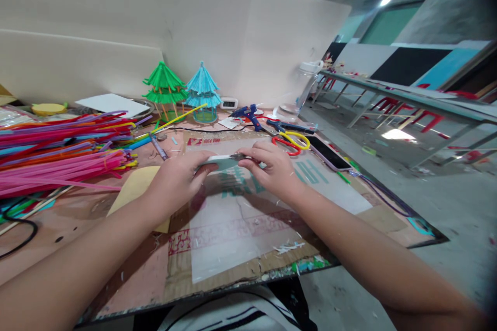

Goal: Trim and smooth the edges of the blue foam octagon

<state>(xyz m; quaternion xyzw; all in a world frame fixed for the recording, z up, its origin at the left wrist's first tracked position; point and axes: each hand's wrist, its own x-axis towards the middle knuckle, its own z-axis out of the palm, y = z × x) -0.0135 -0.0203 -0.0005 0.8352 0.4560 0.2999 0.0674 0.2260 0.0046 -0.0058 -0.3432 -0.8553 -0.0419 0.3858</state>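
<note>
In front of me, above the sheet, my left hand (190, 173) is closed on a slim, pale, flat piece (219, 159) held between thumb and fingers. At the right end of this piece is a small dark tip (237, 156). My right hand (269, 168) pinches at that tip with thumb and forefinger, so both hands meet there. What the dark part is, I cannot make out. Below both hands lies a whitish translucent sheet (248, 243) over brown cardboard (178, 264), with green and red print showing.
Bundles of coloured pipe cleaners (58, 139) lie left. At the back stand a green tiered model (165, 85), a blue one (202, 88) and a blue glue gun (250, 114). Scissors (291, 142), a phone (328, 153) and a clear jug (305, 88) are on the right.
</note>
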